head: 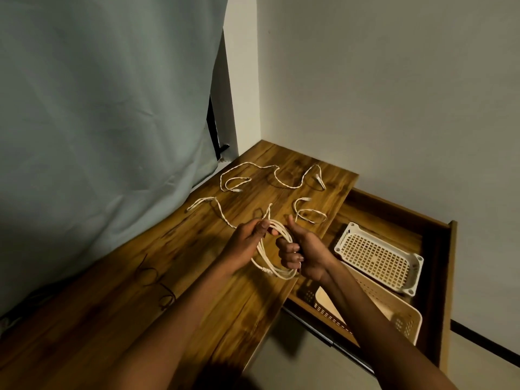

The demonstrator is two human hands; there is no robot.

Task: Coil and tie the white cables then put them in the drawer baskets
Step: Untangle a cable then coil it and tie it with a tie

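Where both hands (247, 237) meet, looped braided white cable (270, 266).

Left hand (247, 240) fingers pinched together, right hand (301, 254) fisted with thumb up, both forearms extended forward

No readable text, label, brand, number or sign anywhere: none on white cables (277, 175), wooden tabletop (168, 266), drawer (439, 277), white basket (377, 257), beige basket (394, 311), wall or grey cloth
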